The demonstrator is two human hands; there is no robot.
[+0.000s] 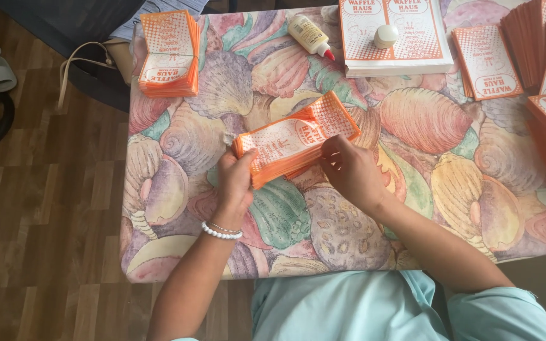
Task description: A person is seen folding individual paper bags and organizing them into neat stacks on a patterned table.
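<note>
left hand gripping, right hand pinching

shell-print table: orange stacks, probably glue.

A card stack sits between both hands' fingers on the bench; a bundle lies far left behind them, a glue bottle straight behind.

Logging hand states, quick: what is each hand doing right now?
Left hand: closed on the stack of orange sleeves.
Right hand: gripping the same stack.
</note>
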